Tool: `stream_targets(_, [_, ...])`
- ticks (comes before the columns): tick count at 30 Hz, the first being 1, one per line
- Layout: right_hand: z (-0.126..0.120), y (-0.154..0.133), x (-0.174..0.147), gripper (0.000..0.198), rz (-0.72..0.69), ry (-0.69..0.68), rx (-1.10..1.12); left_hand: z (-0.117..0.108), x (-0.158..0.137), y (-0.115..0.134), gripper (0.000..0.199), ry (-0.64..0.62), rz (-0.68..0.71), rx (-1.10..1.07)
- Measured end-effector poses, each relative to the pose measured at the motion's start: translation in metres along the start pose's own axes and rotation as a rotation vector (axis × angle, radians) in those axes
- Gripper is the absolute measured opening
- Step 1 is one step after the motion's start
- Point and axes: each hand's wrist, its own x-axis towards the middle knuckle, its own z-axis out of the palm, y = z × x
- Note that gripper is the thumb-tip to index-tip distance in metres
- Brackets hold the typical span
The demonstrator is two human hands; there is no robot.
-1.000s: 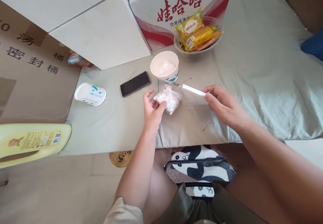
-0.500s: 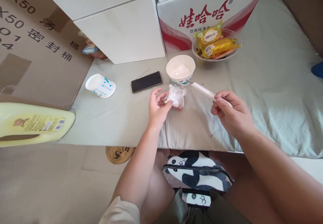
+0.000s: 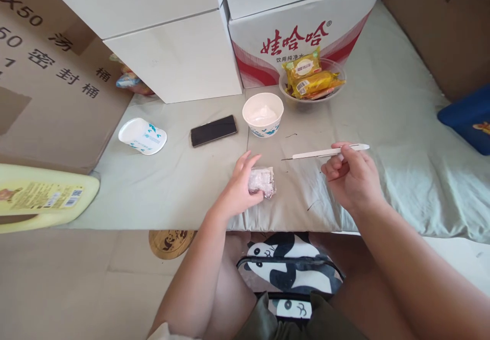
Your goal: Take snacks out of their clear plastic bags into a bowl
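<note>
My left hand [image 3: 242, 185] curves around a small block wrapped in clear plastic [image 3: 262, 181], thumb on its near side and fingers at its far side. The block is at the cloth surface, whitish and shiny. Between the fingers and thumb of my right hand [image 3: 352, 174] is a slim white-handled tool [image 3: 317, 153] with a thin dark metal tip. It points left, its tip apart from the block. Beyond my left hand stands a white paper bowl [image 3: 263, 115] with a blue pattern and some crumpled clear film inside.
A phone [image 3: 214, 130] lies left of the bowl, and a paper cup [image 3: 143, 136] rests on its side farther left. A plastic bowl [image 3: 333, 93] of yellow snack packets stands back right. White boxes [image 3: 176, 64] rise behind; a yellow jug [image 3: 46, 194] lies at left.
My left hand has brought the wrapped block away from the bowl, toward the front edge. The tool in my right hand has swung flatter, its tip now clear of the bowl. The view shifted slightly.
</note>
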Motion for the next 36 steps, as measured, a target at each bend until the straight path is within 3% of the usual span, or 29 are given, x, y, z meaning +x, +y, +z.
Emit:
stream_targets(3, [0.004,0.0,-0.003,0.025,0.062,0.012,0.053,0.011,0.002,-0.003,0.076,0.184,0.029,0.084])
stream_targets(6, [0.011,0.002,-0.008,0.022,0.114,-0.02,0.075,0.023,0.012,-0.007,0.08,0.296,0.05,-0.002])
stream_targets(11, [0.02,0.01,-0.014,0.024,0.187,-0.094,0.062,0.034,0.019,-0.003,0.1,0.259,0.033,-0.131])
stream_targets(16, [0.025,0.017,-0.013,0.026,0.233,-0.096,0.04,0.038,0.016,0.0,0.101,0.202,0.068,-0.139])
stream_targets(22, [0.01,0.015,0.003,0.019,0.186,0.047,-0.039,0.035,0.017,-0.005,0.097,0.208,0.006,-0.186])
stream_targets(26, [-0.012,0.007,0.019,0.014,0.133,0.148,0.034,0.026,0.017,-0.004,0.074,0.239,0.018,-0.077])
stream_targets(30, [-0.022,0.0,0.019,0.011,-0.085,0.135,0.036,0.021,0.016,0.001,0.047,0.297,0.019,0.128])
stream_targets(33, [-0.019,0.0,0.01,0.008,-0.187,0.019,-0.213,0.021,0.016,0.001,0.03,0.335,-0.028,0.167])
stream_targets(36, [-0.015,0.002,0.003,0.015,-0.177,-0.056,-0.558,0.02,0.017,-0.002,0.015,0.343,-0.028,0.086])
